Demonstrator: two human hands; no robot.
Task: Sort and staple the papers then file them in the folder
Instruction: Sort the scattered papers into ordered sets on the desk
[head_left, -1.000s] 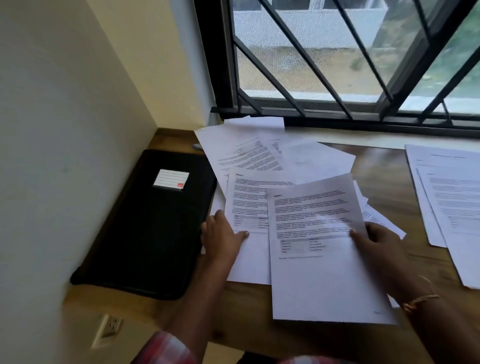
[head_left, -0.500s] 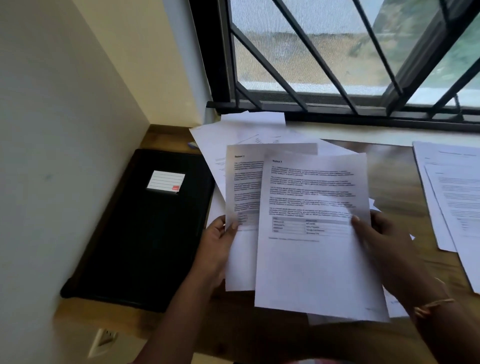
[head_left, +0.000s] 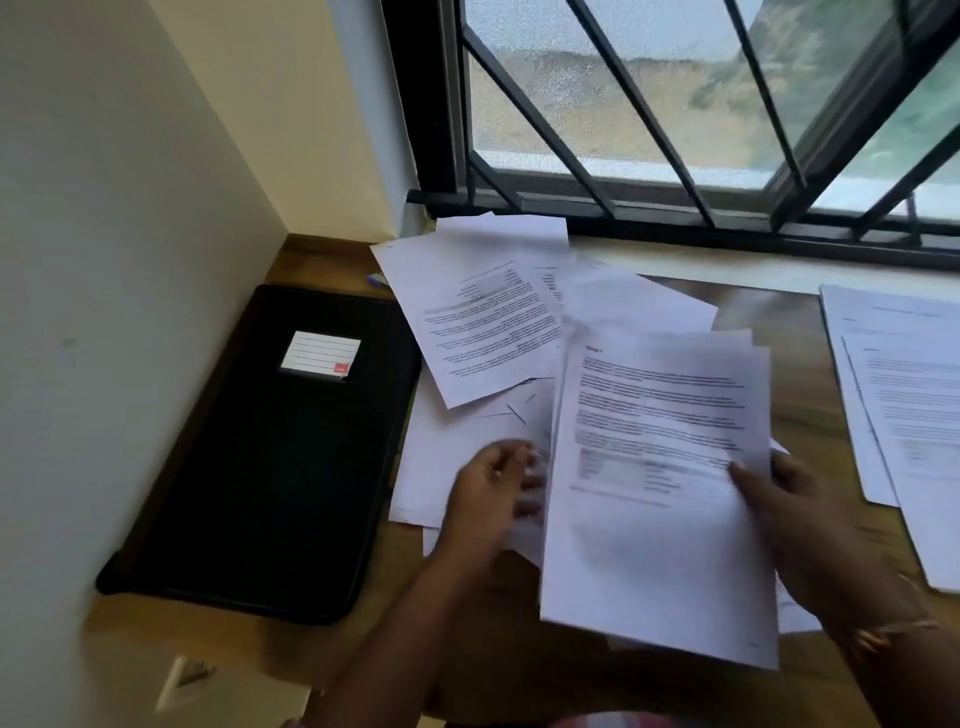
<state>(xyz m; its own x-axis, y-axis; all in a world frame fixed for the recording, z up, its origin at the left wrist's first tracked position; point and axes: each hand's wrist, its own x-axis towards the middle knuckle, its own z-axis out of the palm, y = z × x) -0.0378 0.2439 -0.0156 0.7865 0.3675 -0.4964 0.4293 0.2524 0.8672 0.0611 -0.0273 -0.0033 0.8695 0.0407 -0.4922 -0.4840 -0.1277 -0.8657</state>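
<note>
My right hand (head_left: 800, 525) pinches the right edge of a few printed sheets (head_left: 654, 519), thumb on top, holding them just above the wooden desk (head_left: 779, 317). My left hand (head_left: 493, 488) is blurred at the left edge of those sheets; whether it grips them is unclear. Beyond them lies a loose heap of papers (head_left: 483, 322), some turned upside down. A closed black folder (head_left: 270, 457) with a white label (head_left: 320, 353) lies flat to the left. No stapler is in view.
A second pile of papers (head_left: 909, 405) lies at the desk's right edge. A small blue object (head_left: 376, 280) peeks out behind the heap. A wall closes the left side, and a barred window (head_left: 675, 130) runs along the back. A socket (head_left: 187, 675) sits below the desk's edge.
The two sheets held apart, one in each hand, have come together into one bundle in my right hand. My left hand has moved right to the bundle's left edge.
</note>
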